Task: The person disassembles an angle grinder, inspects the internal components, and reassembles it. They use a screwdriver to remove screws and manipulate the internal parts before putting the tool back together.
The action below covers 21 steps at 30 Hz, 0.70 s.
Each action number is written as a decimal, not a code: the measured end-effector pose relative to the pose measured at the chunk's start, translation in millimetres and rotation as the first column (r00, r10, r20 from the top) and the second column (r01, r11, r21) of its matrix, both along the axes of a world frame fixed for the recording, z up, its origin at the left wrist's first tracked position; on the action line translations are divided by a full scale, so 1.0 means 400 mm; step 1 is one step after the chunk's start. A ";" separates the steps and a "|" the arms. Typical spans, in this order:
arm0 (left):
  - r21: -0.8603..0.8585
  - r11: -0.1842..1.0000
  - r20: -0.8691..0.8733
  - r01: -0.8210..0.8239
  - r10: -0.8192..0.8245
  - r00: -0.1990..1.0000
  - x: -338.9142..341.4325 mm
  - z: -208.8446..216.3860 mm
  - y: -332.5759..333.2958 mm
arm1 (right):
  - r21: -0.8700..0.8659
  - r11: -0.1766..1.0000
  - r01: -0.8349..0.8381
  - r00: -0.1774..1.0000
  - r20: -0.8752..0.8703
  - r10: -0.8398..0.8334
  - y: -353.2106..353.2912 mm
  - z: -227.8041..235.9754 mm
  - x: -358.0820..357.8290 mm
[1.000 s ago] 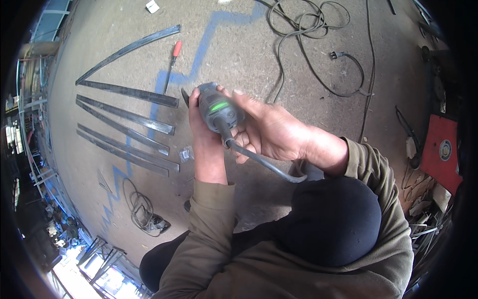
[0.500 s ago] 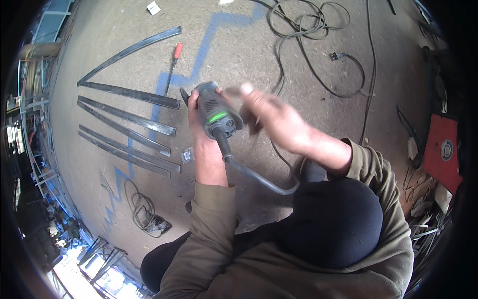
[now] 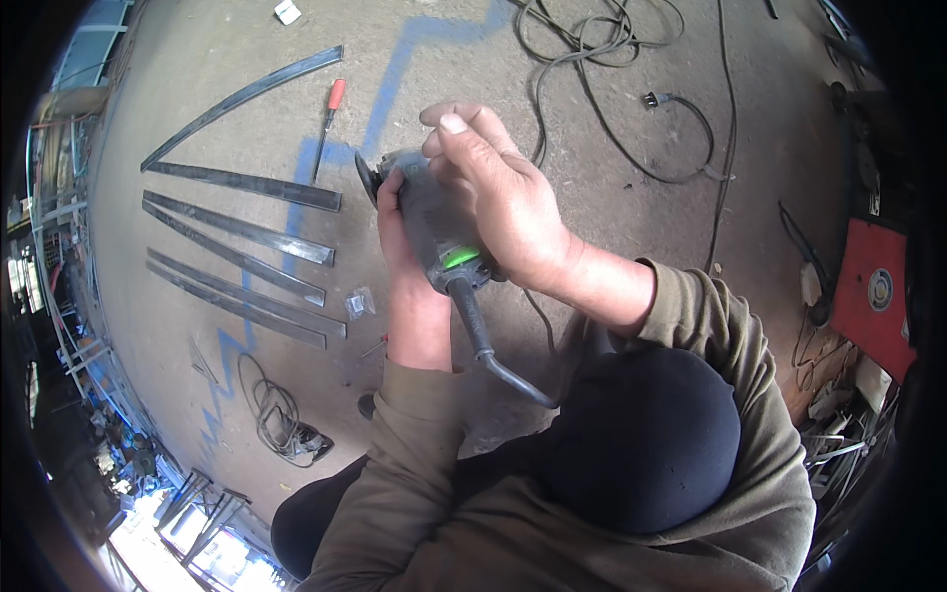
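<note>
My left hand [image 3: 397,212] is wrapped round a dark grey angle grinder [image 3: 441,217], holding it up over the floor. The grinder's dark disc [image 3: 368,179] juts out at the upper left, and its green-marked rear end and cord point back toward me. Over the right side of the tool hovers my right hand [image 3: 508,202], fingers bent forward and thumb raised, with nothing visible in it. Its palm faces the grinder; whether it touches the housing I cannot tell. Part of the grinder's body is hidden behind that hand.
Several dark metal strips [image 3: 242,185] lie on the concrete floor at left, beside a red-handled screwdriver [image 3: 328,123]. A small clear plastic packet [image 3: 360,301] and a coiled cord [image 3: 271,409] are nearer. Loose cable and a plug [image 3: 656,100] lie far right; a red machine [image 3: 873,296] stands at right.
My right hand has swung up and left, from beside the grinder to over its right side. The grinder has shifted slightly right and turned a little in my left hand.
</note>
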<state>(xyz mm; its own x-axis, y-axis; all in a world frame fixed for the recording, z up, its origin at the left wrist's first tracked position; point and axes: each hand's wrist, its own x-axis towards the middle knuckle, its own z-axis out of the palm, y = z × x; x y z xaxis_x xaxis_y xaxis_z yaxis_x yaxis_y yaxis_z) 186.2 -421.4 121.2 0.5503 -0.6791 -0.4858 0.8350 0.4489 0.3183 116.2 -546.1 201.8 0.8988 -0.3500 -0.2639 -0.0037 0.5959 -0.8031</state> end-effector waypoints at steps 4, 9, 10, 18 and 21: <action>-0.117 0.992 -0.341 -0.054 0.011 0.940 0.014 0.019 0.006 | -0.087 0.988 0.130 0.991 0.040 -0.127 -0.036 -0.012 -0.003; 0.031 0.999 -0.145 -0.040 0.044 0.988 -0.019 0.007 -0.024 | -0.084 0.994 0.069 0.991 0.121 -0.058 -0.037 -0.038 0.005; -0.036 0.999 -0.218 -0.034 0.025 0.976 -0.014 0.003 -0.022 | -0.082 0.992 0.101 0.990 0.109 -0.092 -0.050 -0.032 -0.004; 0.031 0.999 -0.101 -0.043 0.046 0.994 0.028 -0.002 0.015 | -0.917 0.397 -0.046 0.841 0.178 0.511 -0.122 0.000 -0.126; 0.177 0.983 -0.024 -0.040 0.045 0.999 0.002 0.024 0.009 | -0.958 0.282 0.043 0.908 0.156 0.390 -0.089 -0.013 -0.111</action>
